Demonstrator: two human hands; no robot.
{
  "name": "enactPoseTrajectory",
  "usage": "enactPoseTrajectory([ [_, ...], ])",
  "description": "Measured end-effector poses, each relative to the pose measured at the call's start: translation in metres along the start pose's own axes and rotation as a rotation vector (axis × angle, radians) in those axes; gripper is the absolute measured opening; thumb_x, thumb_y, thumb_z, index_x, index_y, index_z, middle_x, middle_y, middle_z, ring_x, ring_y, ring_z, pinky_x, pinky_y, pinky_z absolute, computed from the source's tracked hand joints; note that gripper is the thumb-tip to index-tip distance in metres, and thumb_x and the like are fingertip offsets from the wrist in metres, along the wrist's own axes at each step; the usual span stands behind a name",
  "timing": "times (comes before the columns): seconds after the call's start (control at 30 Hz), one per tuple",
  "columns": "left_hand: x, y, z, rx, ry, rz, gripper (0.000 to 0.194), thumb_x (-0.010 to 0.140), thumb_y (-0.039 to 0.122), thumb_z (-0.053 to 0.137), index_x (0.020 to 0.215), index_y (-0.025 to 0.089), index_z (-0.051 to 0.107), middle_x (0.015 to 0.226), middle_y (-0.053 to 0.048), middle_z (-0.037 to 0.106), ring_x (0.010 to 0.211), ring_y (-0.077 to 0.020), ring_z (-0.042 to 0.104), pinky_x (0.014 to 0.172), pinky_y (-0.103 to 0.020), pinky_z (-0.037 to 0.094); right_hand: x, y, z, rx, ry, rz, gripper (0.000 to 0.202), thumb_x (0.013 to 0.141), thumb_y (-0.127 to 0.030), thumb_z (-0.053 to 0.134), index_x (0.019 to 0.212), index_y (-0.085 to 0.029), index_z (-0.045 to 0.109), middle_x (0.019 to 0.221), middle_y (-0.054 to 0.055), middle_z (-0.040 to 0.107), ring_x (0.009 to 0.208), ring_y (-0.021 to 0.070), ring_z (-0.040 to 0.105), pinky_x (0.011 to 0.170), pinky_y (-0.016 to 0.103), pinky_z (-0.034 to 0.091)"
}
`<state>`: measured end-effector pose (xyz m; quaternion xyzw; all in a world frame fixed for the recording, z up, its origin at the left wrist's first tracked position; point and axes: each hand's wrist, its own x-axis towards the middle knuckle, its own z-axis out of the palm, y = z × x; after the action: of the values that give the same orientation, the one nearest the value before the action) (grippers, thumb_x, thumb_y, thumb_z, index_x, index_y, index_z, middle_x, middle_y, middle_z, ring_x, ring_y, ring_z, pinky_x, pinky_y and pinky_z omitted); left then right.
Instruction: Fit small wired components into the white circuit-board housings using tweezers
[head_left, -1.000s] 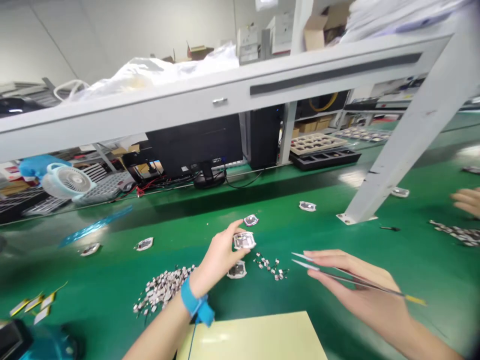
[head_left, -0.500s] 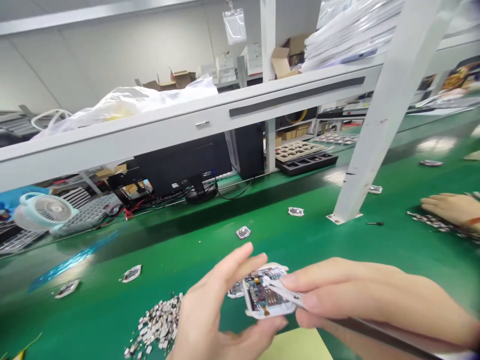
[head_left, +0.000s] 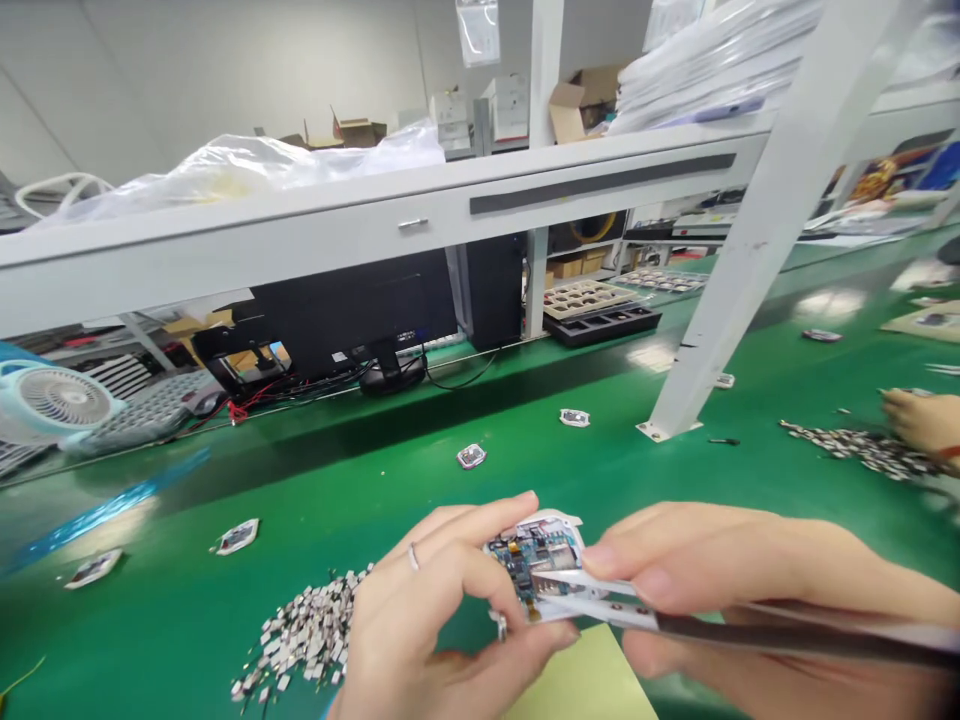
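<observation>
My left hand (head_left: pixel 442 610) is closed around the edge of a small circuit board in a white frame (head_left: pixel 551 540), tilted with its parts facing me. A small pale part (head_left: pixel 501 625) shows at the index fingertip; I cannot tell what it is. Pinched in my right hand (head_left: pixel 720 570) is a pair of metal tweezers (head_left: pixel 637 612), its two tips apart over the board's lower half. Below the board lies a yellow sheet of paper (head_left: pixel 592 680). To the left of my left hand is a heap of small whitish parts (head_left: pixel 307 630).
More framed boards (head_left: pixel 471 456) lie scattered over the green table (head_left: pixel 360 480). A white post (head_left: pixel 720 270) stands at right, beside another heap of small parts (head_left: pixel 862 448) and a co-worker's hand (head_left: pixel 922 420). A monitor (head_left: pixel 352 310), dark trays (head_left: pixel 600 325) and a fan (head_left: pixel 64 400) are behind.
The tweezers' tips have spread, and the white bit at them is gone from there. My left fingers have curled in over the board, with a small part now showing by them. The view has shifted slightly.
</observation>
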<state>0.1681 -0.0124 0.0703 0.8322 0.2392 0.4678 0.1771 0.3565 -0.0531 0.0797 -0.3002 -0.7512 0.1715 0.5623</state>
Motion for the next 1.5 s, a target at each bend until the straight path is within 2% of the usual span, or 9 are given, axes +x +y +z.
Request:
enactPoseTrajectory([
  [0.1,0.0002,-0.0004,0.0017,-0.025,-0.005,-0.023,0.020,0.069,0.016,0.068,0.066,0.020,0.049,0.102,-0.001,0.063,0.095,-0.0178,0.060,0.081,-0.029,0.053,0.0001,0.0013,-0.0020,0.051,0.005,0.007,0.036,0.070,-0.003,0.067,0.098,-0.024,0.060,0.091,0.000,0.065,0.083,0.0157,0.063,0.072,0.020,0.055],
  [0.27,0.0011,0.0009,0.0052,-0.057,0.008,-0.058,0.019,0.069,0.017,0.069,0.066,0.020,0.050,0.102,-0.002,0.063,0.095,-0.0189,0.060,0.079,-0.028,0.054,-0.0040,0.0059,-0.0033,0.032,-0.035,-0.019,0.035,0.070,-0.006,0.068,0.098,-0.025,0.060,0.091,0.000,0.066,0.080,0.0170,0.063,0.071,0.022,0.056],
  [0.43,-0.0012,0.0052,0.0049,-0.065,0.032,-0.051,0.021,0.068,0.017,0.069,0.066,0.019,0.048,0.102,-0.003,0.063,0.094,-0.0196,0.061,0.077,-0.028,0.055,-0.0032,0.0057,-0.0051,0.094,-0.071,0.006,0.030,0.080,-0.007,0.056,0.104,-0.024,0.058,0.094,0.003,0.065,0.086,0.0189,0.062,0.075,0.026,0.056],
  [0.57,-0.0027,0.0063,0.0031,0.004,0.058,-0.019,0.020,0.069,0.016,0.068,0.065,0.019,0.049,0.105,-0.003,0.062,0.090,-0.0188,0.062,0.073,-0.025,0.056,0.0017,0.0060,-0.0024,0.227,-0.038,0.060,0.040,0.066,-0.002,0.071,0.098,-0.024,0.060,0.087,0.001,0.065,0.080,0.0176,0.063,0.068,0.025,0.056],
  [0.7,-0.0048,0.0061,0.0003,0.102,0.053,0.016,0.020,0.069,0.018,0.069,0.066,0.018,0.050,0.110,-0.003,0.060,0.085,-0.0167,0.064,0.075,-0.022,0.055,0.0040,0.0082,-0.0004,0.289,-0.049,0.085,0.036,0.065,-0.003,0.071,0.094,-0.023,0.062,0.086,0.001,0.065,0.077,0.0165,0.062,0.067,0.027,0.056],
  [0.93,-0.0068,0.0060,-0.0008,0.108,0.016,0.065,0.020,0.067,0.015,0.071,0.068,0.017,0.051,0.112,-0.007,0.057,0.084,-0.0184,0.064,0.063,-0.019,0.056,0.0021,0.0033,-0.0023,0.174,-0.038,0.010,0.032,0.070,-0.005,0.068,0.096,-0.023,0.061,0.083,0.000,0.066,0.077,0.0165,0.063,0.066,0.025,0.056],
  [1.17,-0.0047,0.0076,0.0011,-0.054,0.023,0.049,0.017,0.067,0.014,0.070,0.069,0.018,0.053,0.103,-0.005,0.060,0.092,-0.0215,0.061,0.067,-0.025,0.057,-0.0007,0.0033,-0.0013,0.214,-0.008,0.035,0.032,0.070,-0.004,0.068,0.094,-0.023,0.059,0.086,0.001,0.065,0.078,0.0171,0.063,0.065,0.024,0.056],
  [1.33,-0.0041,0.0086,0.0004,-0.005,0.036,0.017,0.016,0.069,0.015,0.069,0.068,0.017,0.053,0.106,-0.004,0.059,0.087,-0.0202,0.062,0.063,-0.023,0.056,-0.0003,0.0047,-0.0012,0.219,-0.061,0.076,0.030,0.068,-0.008,0.071,0.092,-0.023,0.059,0.086,-0.002,0.065,0.079,0.0145,0.062,0.068,0.023,0.056],
  [1.5,-0.0045,0.0080,0.0025,-0.023,0.024,0.042,0.015,0.068,0.011,0.068,0.066,0.016,0.054,0.112,-0.005,0.056,0.091,-0.0208,0.061,0.071,-0.025,0.056,-0.0003,0.0055,0.0001,0.166,-0.049,0.017,0.030,0.070,-0.004,0.068,0.093,-0.022,0.060,0.085,-0.001,0.065,0.079,0.0143,0.061,0.068,0.023,0.055],
])
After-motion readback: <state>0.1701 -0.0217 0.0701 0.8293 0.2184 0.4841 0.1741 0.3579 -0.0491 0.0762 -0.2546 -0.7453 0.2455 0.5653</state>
